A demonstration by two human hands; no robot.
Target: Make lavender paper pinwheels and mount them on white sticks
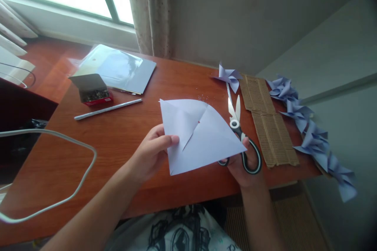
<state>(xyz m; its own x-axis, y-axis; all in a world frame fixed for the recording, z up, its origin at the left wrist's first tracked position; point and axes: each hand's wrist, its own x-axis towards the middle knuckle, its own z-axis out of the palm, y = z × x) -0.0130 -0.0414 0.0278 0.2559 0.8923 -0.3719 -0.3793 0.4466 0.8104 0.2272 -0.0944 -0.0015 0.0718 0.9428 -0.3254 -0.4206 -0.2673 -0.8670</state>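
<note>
Leftward of the left hand's [153, 151] grip lie a white pen [107, 109] and a red box of pins [93, 91] on the desk [118, 145]. Left grip: fingers pinched shut on the near left edge of a white paper square [203, 141], cut partway along its diagonals. Right hand [244, 164]: grip closed through the handles of the scissors [240, 133], blades open, just right of the paper. Farther right: corrugated cardboard strips [268, 121], then a row of paper pinwheels [312, 133].
</note>
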